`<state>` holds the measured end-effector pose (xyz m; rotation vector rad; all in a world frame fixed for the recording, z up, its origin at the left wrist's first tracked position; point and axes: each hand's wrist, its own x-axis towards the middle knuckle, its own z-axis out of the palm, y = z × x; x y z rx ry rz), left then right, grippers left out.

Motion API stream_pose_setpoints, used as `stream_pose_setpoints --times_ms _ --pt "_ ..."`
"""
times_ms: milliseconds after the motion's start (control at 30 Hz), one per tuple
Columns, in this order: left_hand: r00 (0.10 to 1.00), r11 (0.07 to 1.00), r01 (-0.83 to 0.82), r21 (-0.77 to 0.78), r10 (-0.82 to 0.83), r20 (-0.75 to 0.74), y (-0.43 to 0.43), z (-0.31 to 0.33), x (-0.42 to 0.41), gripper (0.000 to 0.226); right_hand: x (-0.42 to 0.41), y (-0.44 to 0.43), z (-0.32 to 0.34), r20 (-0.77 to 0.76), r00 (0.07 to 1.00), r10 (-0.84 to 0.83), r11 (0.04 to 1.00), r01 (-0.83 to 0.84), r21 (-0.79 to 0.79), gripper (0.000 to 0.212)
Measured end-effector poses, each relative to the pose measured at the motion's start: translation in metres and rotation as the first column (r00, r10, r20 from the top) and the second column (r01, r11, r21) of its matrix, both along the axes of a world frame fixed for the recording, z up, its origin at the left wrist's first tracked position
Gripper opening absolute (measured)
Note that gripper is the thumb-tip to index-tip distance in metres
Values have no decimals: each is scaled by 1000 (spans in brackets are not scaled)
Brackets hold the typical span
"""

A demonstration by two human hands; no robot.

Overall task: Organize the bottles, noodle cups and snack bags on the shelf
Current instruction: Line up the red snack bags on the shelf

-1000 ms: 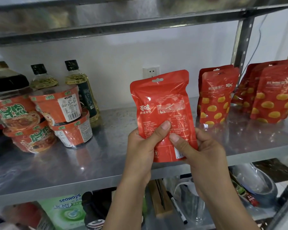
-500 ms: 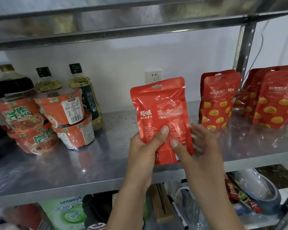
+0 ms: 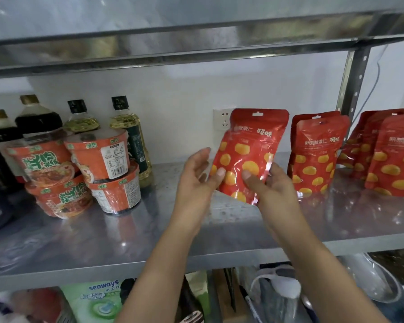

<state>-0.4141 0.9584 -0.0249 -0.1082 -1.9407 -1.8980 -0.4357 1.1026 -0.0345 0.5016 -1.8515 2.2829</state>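
The right hand (image 3: pixel 273 190) is pinching the snack bag (image 3: pixel 250 155), now flipped front-out; the left hand (image 3: pixel 197 173) is opening, releasing it for shelving.

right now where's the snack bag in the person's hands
In the head view, right of centre: the held snack bag is gripped by the right hand above the shelf, between the noodle cups and the standing snack bags.

Steel shelf (image 3: pixel 149 229) carries bottles (image 3: pixel 131 136), stacked noodle cups (image 3: pixel 58 199), upright snack bags (image 3: pixel 313 157).
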Motion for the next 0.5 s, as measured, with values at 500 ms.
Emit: stream_pose_setpoints --times_ms 500 --pt "912 835 -301 -462 393 116 -89 8 -81 54 -131 -72 21 -4 995 104 874 -90 478 43"
